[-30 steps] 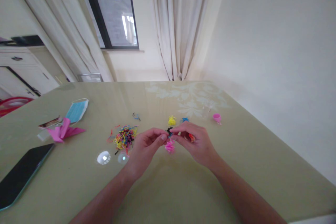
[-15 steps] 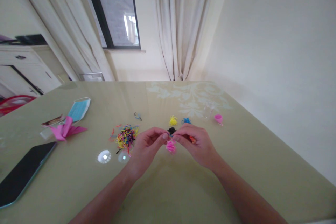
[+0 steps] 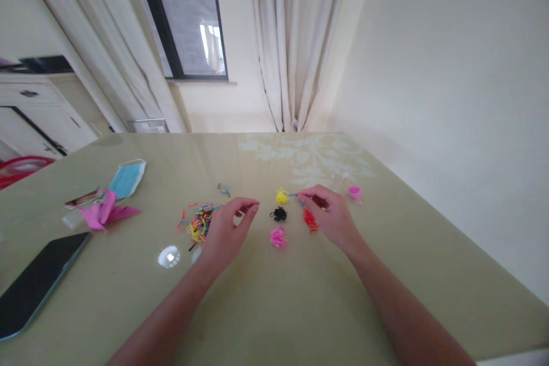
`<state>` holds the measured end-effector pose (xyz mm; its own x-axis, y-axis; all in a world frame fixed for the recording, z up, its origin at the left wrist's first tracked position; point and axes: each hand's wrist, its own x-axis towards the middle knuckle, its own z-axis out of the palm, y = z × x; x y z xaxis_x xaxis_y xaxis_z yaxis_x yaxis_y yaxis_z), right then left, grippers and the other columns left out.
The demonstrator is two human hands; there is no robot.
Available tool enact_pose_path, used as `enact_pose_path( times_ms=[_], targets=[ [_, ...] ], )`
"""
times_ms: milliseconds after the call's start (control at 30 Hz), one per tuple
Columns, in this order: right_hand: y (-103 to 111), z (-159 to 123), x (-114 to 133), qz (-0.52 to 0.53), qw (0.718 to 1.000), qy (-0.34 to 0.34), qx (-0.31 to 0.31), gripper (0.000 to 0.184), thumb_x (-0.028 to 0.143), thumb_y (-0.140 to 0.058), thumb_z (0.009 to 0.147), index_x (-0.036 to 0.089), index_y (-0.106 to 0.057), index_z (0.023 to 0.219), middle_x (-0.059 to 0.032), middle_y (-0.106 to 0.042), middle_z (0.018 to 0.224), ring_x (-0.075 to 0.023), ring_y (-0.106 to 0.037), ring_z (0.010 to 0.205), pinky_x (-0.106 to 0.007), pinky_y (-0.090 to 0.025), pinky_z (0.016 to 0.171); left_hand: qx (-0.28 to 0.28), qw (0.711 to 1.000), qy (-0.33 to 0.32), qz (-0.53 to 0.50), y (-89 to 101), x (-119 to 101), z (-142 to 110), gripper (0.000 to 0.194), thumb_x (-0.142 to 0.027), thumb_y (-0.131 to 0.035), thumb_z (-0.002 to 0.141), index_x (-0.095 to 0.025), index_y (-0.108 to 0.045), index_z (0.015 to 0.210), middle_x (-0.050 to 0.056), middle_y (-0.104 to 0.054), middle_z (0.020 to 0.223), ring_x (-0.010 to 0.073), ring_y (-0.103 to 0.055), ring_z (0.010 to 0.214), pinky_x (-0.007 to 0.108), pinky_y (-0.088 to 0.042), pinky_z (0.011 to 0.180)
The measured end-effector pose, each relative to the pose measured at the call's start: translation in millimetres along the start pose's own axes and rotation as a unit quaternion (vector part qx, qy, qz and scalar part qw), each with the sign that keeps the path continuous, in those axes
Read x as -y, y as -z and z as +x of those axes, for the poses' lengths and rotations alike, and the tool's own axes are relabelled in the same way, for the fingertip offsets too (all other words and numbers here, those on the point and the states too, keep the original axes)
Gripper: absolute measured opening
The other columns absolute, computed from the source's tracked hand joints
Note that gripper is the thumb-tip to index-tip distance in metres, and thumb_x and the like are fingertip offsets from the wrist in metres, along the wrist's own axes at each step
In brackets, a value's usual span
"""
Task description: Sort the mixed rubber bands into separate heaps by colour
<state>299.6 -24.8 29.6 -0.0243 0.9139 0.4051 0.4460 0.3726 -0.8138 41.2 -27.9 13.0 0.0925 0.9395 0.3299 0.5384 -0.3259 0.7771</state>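
My right hand (image 3: 322,210) is at the right end of the small piles, its thumb and fingertips pinched on a thin blue rubber band (image 3: 293,195). It covers most of the blue pile. Just left of its fingertips lies a yellow pile of bands (image 3: 282,197). A black pile (image 3: 279,214) and a pink pile (image 3: 278,237) sit nearer me, and a red pile (image 3: 310,221) lies under my right hand's edge. My left hand (image 3: 231,229) hovers beside the mixed multicoloured heap (image 3: 201,223), thumb and index tips together; anything between them is too small to make out.
A few loose bands (image 3: 223,189) lie behind the heap. On the left are a phone (image 3: 40,280), a pink folded-paper bird (image 3: 107,213) and a blue face mask (image 3: 128,178). A small pink cup (image 3: 355,193) stands to the right, near the table's (image 3: 412,263) right edge.
My hands were together over the black pile, pinching something small. They have parted: the right went right and back to the blue pile, the left moved left towards the mixed heap.
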Motion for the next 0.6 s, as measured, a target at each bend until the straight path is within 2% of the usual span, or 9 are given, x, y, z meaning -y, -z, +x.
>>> enact_pose_path(
  times_ms=[33,100,200,300,500,600],
  targets=[
    [3,4,-8,-0.023,0.999,-0.011,-0.023,0.030,0.048,-0.069,0.096,0.021,-0.082,0.094,-0.0073,-0.079,0.088,-0.0203,-0.066,0.072,-0.032,-0.053,0.070,-0.007,0.995,-0.011,0.103,3.8,6,3,0.024,-0.035,-0.060,0.099,-0.022,-0.079,0.106,0.009,-0.081,0.106,0.0282,-0.071,0.102,0.042,-0.055,0.096],
    [7,10,-22,-0.086,0.995,-0.036,-0.041,0.029,0.045,-0.067,0.096,0.021,-0.084,0.095,-0.0093,-0.081,0.091,-0.0221,-0.068,0.073,-0.034,-0.054,0.072,0.009,0.959,-0.003,0.284,11.1,18,7,0.028,-0.030,-0.059,0.099,-0.021,-0.078,0.118,0.013,-0.078,0.124,0.0350,-0.066,0.118,0.051,-0.048,0.105],
    [9,16,-37,-0.185,0.981,-0.063,-0.020,0.025,0.036,-0.065,0.097,0.022,-0.084,0.095,-0.0104,-0.082,0.096,-0.0229,-0.069,0.075,-0.036,-0.054,0.076,0.047,0.902,0.033,0.428,18.6,31,9,0.034,-0.030,-0.054,0.102,-0.021,-0.074,0.129,0.016,-0.073,0.135,0.0387,-0.061,0.126,0.055,-0.044,0.108],
    [6,19,-45,-0.233,0.970,-0.073,0.008,0.022,0.030,-0.065,0.096,0.021,-0.085,0.097,-0.0103,-0.080,0.098,-0.0222,-0.069,0.075,-0.036,-0.053,0.078,0.074,0.884,0.053,0.459,21.9,38,11,0.034,-0.028,-0.047,0.105,-0.021,-0.075,0.124,0.015,-0.074,0.130,0.0368,-0.063,0.123,0.052,-0.044,0.105],
    [4,21,-53,-0.242,0.968,-0.071,0.009,0.026,0.030,-0.060,0.099,0.021,-0.084,0.101,-0.0103,-0.079,0.103,-0.0214,-0.069,0.078,-0.035,-0.052,0.082,0.089,0.890,0.065,0.443,23.0,42,20,0.032,-0.026,-0.043,0.106,-0.021,-0.075,0.109,0.013,-0.077,0.118,0.0343,-0.067,0.116,0.048,-0.046,0.100],
    [9,21,-54,-0.241,0.968,-0.067,0.011,0.027,0.029,-0.059,0.100,0.019,-0.084,0.101,-0.0112,-0.079,0.103,-0.0219,-0.069,0.079,-0.036,-0.052,0.082,0.084,0.893,0.067,0.436,22.3,45,21,0.032,-0.028,-0.043,0.106,-0.020,-0.074,0.108,0.014,-0.077,0.117,0.0346,-0.068,0.116,0.049,-0.046,0.100]
  ],
)
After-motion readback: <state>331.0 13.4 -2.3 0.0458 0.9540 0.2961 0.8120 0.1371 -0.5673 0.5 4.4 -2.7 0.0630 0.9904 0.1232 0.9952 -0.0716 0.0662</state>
